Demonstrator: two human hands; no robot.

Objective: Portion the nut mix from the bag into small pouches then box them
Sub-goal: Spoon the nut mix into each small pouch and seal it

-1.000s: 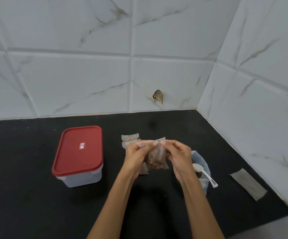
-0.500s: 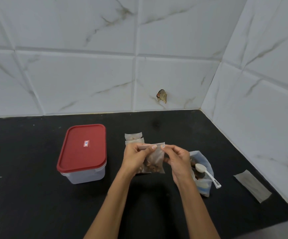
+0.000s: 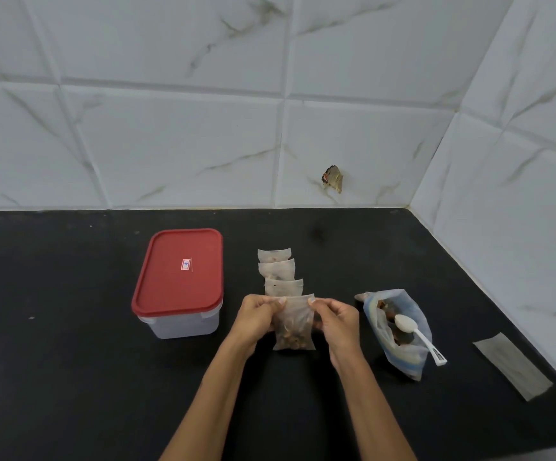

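While both forearms reached in from the near edge, my left hand (image 3: 256, 317) and right hand (image 3: 335, 319) pinched the top corners of one small pouch (image 3: 295, 324), thumb and fingertips pressed together on the seal strip at each side. Pouch hung upright between the two grips, nut mix settled in its lower half, bottom edge at or just above the black counter (image 3: 70, 377); couldn't tell if it touched.

Just right of my right hand: the zip bag (image 3: 399, 354) lay on its side, mouth open toward the wall, nuts visible inside. White spoon (image 3: 413, 331) rested bowl-up in the bag mouth, handle sticking out over the bag's right edge.

Further right, well apart from the grip: a flat empty pouch (image 3: 512, 366) lay near the side wall.

Just beyond the held pouch: three filled pouches (image 3: 278, 271) in an overlapping row running away from me.

Left of my left hand, near but apart: clear box (image 3: 183, 326), red lid (image 3: 180, 271) on it.

Behind everything, marbled wall tiles (image 3: 170, 144).
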